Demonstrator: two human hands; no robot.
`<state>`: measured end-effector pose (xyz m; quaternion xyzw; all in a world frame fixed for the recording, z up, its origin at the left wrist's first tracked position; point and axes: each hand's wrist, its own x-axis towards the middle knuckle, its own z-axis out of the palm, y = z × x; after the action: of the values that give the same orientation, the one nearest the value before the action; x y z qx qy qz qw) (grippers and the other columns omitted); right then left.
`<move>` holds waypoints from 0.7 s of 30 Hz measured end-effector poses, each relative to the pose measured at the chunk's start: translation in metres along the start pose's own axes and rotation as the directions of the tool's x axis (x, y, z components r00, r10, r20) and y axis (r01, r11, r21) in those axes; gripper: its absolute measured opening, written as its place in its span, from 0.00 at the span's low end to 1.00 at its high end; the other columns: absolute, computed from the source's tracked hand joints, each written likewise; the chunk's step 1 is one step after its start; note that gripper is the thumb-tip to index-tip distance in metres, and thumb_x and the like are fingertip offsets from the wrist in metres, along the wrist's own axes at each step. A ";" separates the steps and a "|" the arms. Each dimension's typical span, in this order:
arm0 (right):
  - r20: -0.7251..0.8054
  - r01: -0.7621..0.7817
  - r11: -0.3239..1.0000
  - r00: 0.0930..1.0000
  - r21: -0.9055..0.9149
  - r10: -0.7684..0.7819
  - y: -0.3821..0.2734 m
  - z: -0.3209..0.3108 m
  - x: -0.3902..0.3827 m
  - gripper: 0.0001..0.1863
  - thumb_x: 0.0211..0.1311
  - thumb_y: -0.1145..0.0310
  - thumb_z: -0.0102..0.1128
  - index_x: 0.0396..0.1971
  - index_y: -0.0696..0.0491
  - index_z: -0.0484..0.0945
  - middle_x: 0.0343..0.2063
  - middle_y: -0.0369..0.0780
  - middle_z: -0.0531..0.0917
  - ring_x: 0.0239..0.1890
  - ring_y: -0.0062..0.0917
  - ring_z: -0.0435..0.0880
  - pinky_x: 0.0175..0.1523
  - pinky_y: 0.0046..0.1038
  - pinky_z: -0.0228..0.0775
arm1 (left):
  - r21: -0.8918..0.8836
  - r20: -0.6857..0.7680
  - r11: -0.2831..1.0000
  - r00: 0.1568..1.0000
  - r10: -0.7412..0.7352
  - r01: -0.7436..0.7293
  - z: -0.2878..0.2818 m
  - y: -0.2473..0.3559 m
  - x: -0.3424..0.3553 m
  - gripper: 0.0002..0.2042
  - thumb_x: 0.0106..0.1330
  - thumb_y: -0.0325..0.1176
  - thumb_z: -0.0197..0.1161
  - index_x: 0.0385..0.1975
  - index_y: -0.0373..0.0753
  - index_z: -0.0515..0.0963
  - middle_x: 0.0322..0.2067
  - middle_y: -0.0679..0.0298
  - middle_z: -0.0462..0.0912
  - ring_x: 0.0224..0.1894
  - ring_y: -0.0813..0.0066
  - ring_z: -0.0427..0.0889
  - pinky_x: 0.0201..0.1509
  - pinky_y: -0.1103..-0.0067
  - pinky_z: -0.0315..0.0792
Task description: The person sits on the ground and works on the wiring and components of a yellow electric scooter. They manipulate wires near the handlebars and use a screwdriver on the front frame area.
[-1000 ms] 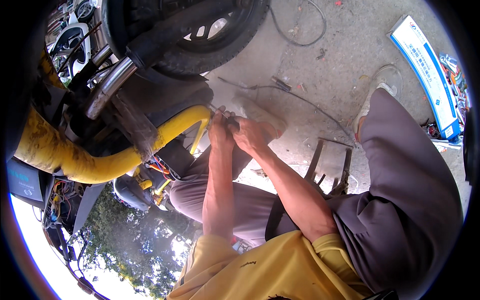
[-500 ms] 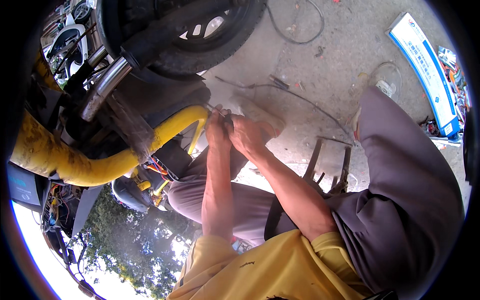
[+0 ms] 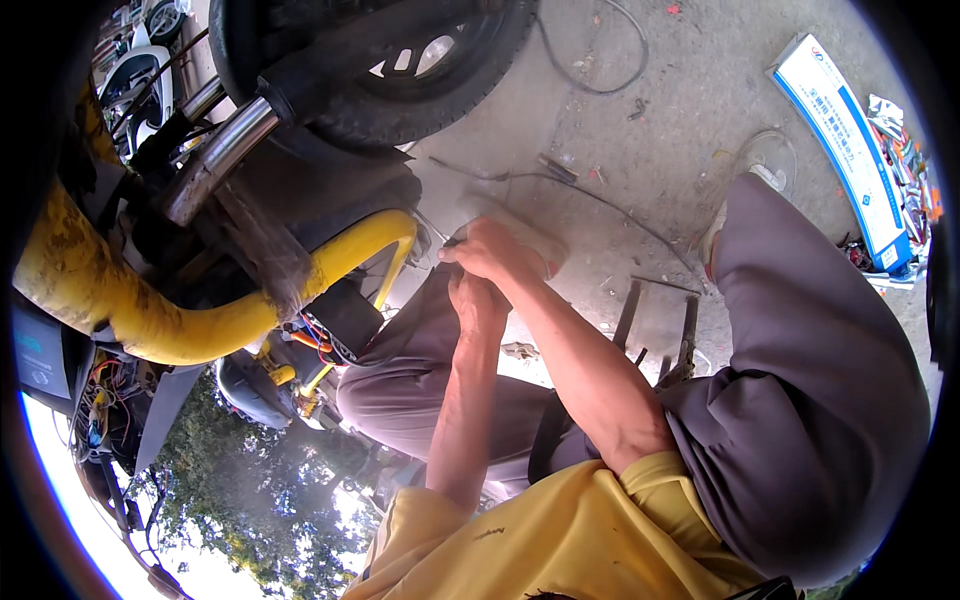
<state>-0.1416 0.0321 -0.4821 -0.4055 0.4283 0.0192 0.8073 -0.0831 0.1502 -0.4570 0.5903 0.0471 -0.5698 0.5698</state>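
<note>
Both hands, right hand (image 3: 492, 252) over left hand (image 3: 478, 300), are being shifted slightly along the yellow frame tube (image 3: 340, 262); both are being kept clamped on a small tool (image 3: 452, 241), which could be slipped off by a skewed pull.

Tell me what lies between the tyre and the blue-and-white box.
Head view: bare concrete ground with a looped cable and small debris between the tyre and box.

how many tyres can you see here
2. One big black tyre lies at the top centre, beside the yellow frame tube. A second small one shows at the top left edge, partly cut off. Others may be hidden.
</note>
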 end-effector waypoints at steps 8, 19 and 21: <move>-0.076 0.137 0.985 0.987 -0.104 -0.145 -0.002 -0.005 0.011 0.27 0.55 0.50 0.73 0.42 0.60 0.86 0.45 0.57 0.86 0.53 0.50 0.85 0.58 0.46 0.75 | 0.794 -0.199 0.601 0.895 0.399 -0.091 -0.015 -0.013 0.048 0.12 0.78 0.36 0.50 0.35 0.50 0.82 0.34 0.73 0.84 0.42 0.76 0.87 0.50 0.73 0.75; -0.126 0.302 0.934 0.936 -0.192 -0.328 -0.007 0.001 0.015 0.24 0.61 0.53 0.68 0.39 0.63 0.83 0.40 0.56 0.86 0.49 0.52 0.84 0.57 0.46 0.73 | 0.389 -0.142 0.895 0.945 0.294 -0.220 -0.015 -0.012 0.064 0.11 0.80 0.38 0.47 0.47 0.43 0.76 0.43 0.65 0.81 0.48 0.70 0.83 0.54 0.70 0.75; -0.074 0.270 0.945 0.955 -0.182 -0.287 -0.008 0.008 0.022 0.25 0.64 0.50 0.65 0.37 0.64 0.83 0.41 0.55 0.85 0.49 0.50 0.83 0.56 0.45 0.74 | 0.192 -0.060 0.963 0.978 0.202 -0.187 -0.008 -0.001 0.055 0.12 0.80 0.39 0.46 0.50 0.41 0.75 0.45 0.64 0.80 0.50 0.69 0.82 0.55 0.69 0.75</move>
<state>-0.1192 0.0256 -0.4898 -0.5296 0.4032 -0.0793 0.7421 -0.0603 0.1242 -0.4999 0.6646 -0.0416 -0.4891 0.5633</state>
